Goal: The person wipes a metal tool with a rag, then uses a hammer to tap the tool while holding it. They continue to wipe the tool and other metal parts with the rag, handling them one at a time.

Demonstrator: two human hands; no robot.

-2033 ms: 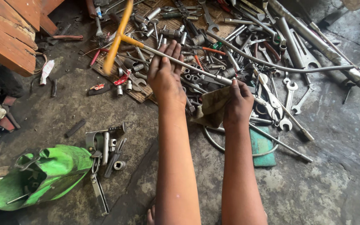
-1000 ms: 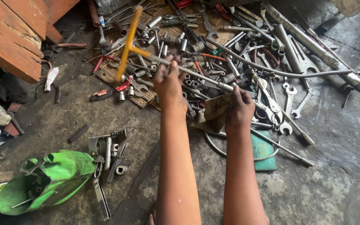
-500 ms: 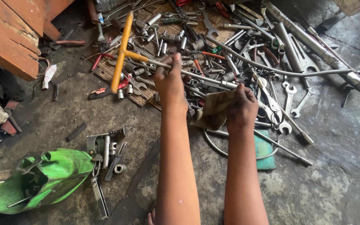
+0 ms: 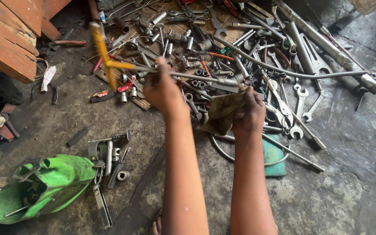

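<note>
Two hands grip one T-handle socket wrench (image 4: 170, 73) above the tool pile (image 4: 249, 48): left hand (image 4: 162, 90) closed on its shaft, right hand (image 4: 249, 114) pinching a rag (image 4: 219, 112) around the socket end. Wiping step; next stroke requires steady shaft support.

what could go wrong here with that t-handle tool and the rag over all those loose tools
1. The left hand holds the T-handle wrench partway along its shaft, and its yellow handle is blurred, so it could swing into the tool pile.
2. The rag in the right hand is bunched at the shaft's socket end and might snag there.
3. A bare foot shows near loose sockets on the floor.
</note>
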